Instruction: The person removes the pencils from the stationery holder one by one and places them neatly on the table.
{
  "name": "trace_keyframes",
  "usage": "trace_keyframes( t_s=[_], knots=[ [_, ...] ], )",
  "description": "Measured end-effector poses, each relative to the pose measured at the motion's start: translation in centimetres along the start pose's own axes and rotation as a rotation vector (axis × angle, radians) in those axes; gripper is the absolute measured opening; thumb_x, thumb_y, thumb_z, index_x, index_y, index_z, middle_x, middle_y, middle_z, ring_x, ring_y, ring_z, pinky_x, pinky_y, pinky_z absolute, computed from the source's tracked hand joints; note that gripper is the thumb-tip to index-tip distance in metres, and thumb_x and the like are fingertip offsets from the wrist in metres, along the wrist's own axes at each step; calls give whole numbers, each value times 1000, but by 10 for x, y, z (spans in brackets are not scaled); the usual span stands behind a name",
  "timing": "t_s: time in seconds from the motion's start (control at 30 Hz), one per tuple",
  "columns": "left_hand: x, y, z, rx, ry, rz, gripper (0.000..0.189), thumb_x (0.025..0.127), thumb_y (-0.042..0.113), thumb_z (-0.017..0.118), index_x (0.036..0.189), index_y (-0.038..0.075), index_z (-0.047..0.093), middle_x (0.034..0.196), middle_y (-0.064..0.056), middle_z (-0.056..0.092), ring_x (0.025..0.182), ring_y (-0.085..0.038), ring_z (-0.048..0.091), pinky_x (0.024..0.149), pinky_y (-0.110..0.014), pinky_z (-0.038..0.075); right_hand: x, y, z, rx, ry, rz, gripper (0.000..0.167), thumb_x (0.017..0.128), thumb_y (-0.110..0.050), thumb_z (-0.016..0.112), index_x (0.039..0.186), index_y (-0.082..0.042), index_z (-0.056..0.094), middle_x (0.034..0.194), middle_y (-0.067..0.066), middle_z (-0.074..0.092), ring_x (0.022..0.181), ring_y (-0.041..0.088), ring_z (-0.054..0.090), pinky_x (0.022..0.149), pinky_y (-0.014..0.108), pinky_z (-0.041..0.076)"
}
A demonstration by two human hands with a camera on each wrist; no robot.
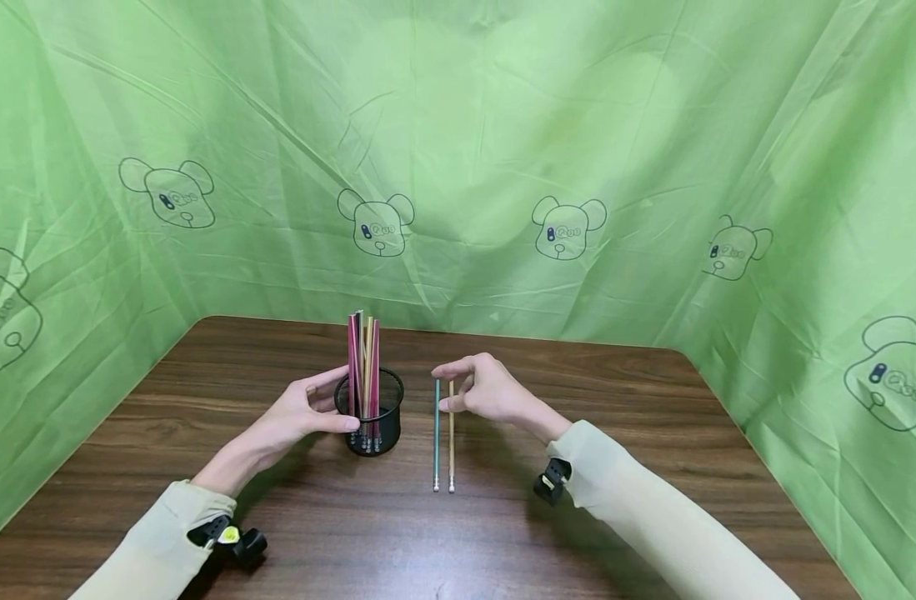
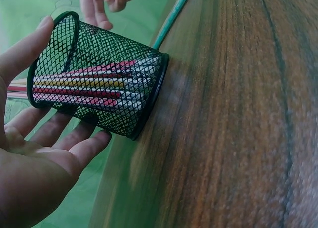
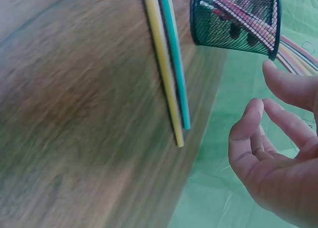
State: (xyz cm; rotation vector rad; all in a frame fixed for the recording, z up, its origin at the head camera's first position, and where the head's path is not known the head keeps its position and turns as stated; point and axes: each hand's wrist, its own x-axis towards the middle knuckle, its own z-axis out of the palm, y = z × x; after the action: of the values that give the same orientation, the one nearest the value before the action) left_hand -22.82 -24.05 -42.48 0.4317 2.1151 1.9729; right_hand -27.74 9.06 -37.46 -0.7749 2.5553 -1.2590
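Observation:
A black mesh pencil cup (image 1: pixel 388 429) stands on the table, holding several pencils (image 1: pixel 364 358) in pink, yellowish and dark tones. My left hand (image 1: pixel 300 412) grips the cup from its left side; in the left wrist view the thumb lies at the rim and the fingers (image 2: pixel 82 151) reach along the opposite side. Right of the cup, a teal pencil (image 1: pixel 437 442) and a yellow pencil (image 1: pixel 452 446) lie side by side, eraser ends toward me. Over their far ends hovers my right hand (image 1: pixel 488 387), fingers loosely bent and holding nothing; the right wrist view shows it apart from both pencils.
The dark wood-grain table (image 1: pixel 615 400) extends on both sides of the hands. Green cloth (image 1: pixel 473 125) printed with bear faces hangs behind and at the sides. Small black cameras (image 1: pixel 552 481) are strapped to both wrists.

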Motion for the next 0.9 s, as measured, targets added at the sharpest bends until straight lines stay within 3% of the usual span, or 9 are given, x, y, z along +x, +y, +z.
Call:
trace_keyframes(
  t_s=[0.27,0.5,0.8,0.9],
  knots=[
    [0,0,1,-4,1,-10,94,89,9,85,165,4,30,163,-24,39,142,-42,47,103,-25,47,6,-16,4,28,8,-65,47,86,-10,88,130,-14,76,118,5,73,66,9,64,61,26,46],
    [1,1,1,-2,4,-9,93,89,9,84,165,5,31,162,-25,40,141,-42,48,102,-27,47,16,-27,14,66,26,-115,45,86,-9,88,130,-12,76,115,3,75,56,6,46,53,24,37],
    [1,-1,0,-1,-4,-3,92,89,10,84,165,5,32,162,-23,41,141,-41,48,104,-28,46,27,-39,26,62,46,-131,47,85,-10,89,130,-12,76,121,7,76,68,8,58,58,24,43],
    [1,-2,-1,-1,-6,-2,92,90,10,83,165,5,32,162,-23,41,141,-41,48,104,-28,46,30,-42,30,75,39,-130,47,85,-10,88,131,-9,75,123,11,75,66,9,56,56,24,42]
  ],
)
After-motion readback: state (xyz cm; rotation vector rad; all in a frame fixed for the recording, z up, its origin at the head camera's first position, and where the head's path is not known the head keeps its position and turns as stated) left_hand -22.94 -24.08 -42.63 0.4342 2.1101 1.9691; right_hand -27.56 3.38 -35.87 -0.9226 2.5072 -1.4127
